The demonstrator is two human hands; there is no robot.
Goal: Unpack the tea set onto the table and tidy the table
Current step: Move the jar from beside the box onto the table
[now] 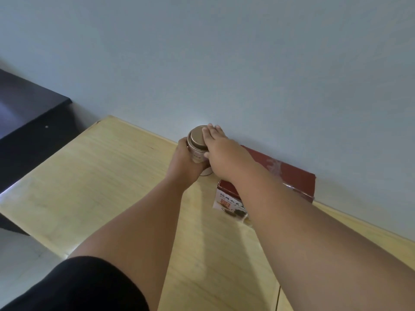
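Note:
A round metal tea tin (pixel 197 142) with a gold lid stands on the light wooden table (pixel 107 187), close to the wall. My left hand (pixel 186 162) wraps around the tin's body from the left and below. My right hand (pixel 221 151) lies flat over the lid's right side, fingers stretched toward the wall. A second round object (pixel 207 172) peeks out under the tin, mostly hidden by my hands. The dark red tea set box (pixel 296 178) with a white printed end (pixel 226 202) lies against the wall to the right, partly under my right forearm.
The pale wall (pixel 247 75) runs right behind the tin and box. A dark piece of furniture (pixel 29 113) stands off the table's left end. The table's near-left edge (pixel 33 232) drops to a grey floor.

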